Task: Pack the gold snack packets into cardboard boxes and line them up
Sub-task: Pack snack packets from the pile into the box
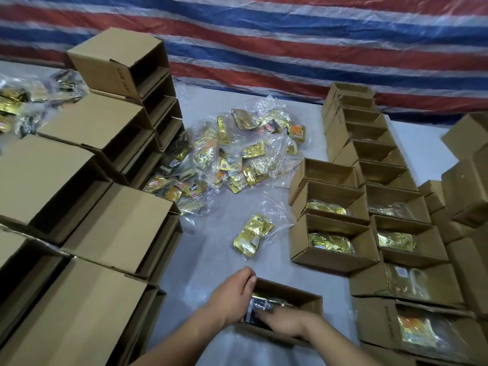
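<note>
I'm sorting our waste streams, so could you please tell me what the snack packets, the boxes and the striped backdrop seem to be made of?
Snack packets: likely metallised foil film, glossy gold with bright crinkled glints, inside clear plastic bags.
Boxes: plain brown cardboard, matte, with folded flaps and raw edges.
Striped backdrop: probably woven plastic tarpaulin, red, white and blue with a slight sheen; the weave is too blurred to confirm.

gold packets [219,157] heaped, open boxes [343,207] lined
</note>
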Tool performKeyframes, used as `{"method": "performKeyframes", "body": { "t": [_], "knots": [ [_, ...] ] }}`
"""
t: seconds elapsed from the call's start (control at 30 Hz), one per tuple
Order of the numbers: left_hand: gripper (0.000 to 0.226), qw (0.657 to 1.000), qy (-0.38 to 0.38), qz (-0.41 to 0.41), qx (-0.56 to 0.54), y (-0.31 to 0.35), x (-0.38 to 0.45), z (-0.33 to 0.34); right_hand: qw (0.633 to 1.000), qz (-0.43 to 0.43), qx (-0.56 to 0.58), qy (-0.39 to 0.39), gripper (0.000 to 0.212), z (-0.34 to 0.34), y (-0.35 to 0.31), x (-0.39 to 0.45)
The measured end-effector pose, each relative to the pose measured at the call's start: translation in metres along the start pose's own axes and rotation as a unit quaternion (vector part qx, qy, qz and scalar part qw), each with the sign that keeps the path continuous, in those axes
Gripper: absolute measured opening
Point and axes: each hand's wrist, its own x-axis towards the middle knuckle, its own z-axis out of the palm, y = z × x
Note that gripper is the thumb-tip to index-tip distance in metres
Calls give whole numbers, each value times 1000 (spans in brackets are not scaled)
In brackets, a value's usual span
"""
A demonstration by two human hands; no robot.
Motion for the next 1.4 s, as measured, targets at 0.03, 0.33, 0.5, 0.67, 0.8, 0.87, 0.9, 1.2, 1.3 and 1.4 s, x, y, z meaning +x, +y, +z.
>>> {"method": "performKeyframes", "body": {
  "t": [0.03,0.33,0.5,0.67,0.8,0.87,0.9,1.2,1.3,1.4],
  "knots": [
    [24,1000,-2,1,4,0,0,-1,1000,-11,23,8,59,-4,2,-6],
    [18,989,114,-70,-63,15,67,-27,906,-71,265,322,21,-44,27,-48],
    [66,974,43,-152,165,23,153,-20,862,-46,349,365,20,-63,39,-49],
    [86,945,-15,-209,252,5,184,13,814,-20,423,397,21,-75,53,-54],
    [65,964,9,-183,194,-6,179,6,811,-39,438,387,23,-82,47,-59],
    [65,977,25,-175,116,2,166,-16,797,-62,466,379,23,-88,35,-58],
    [66,982,32,-165,83,10,159,-29,793,-65,478,371,21,-92,26,-58],
    [59,978,26,121,-168,126,54,-118,660,-248,693,149,67,-125,-42,-56],
    [47,978,24,156,-136,147,39,-111,590,-295,748,70,64,-128,-52,-64],
    [60,989,49,131,-42,157,36,-100,617,-296,722,103,39,-129,-51,-69]
  ]
}}
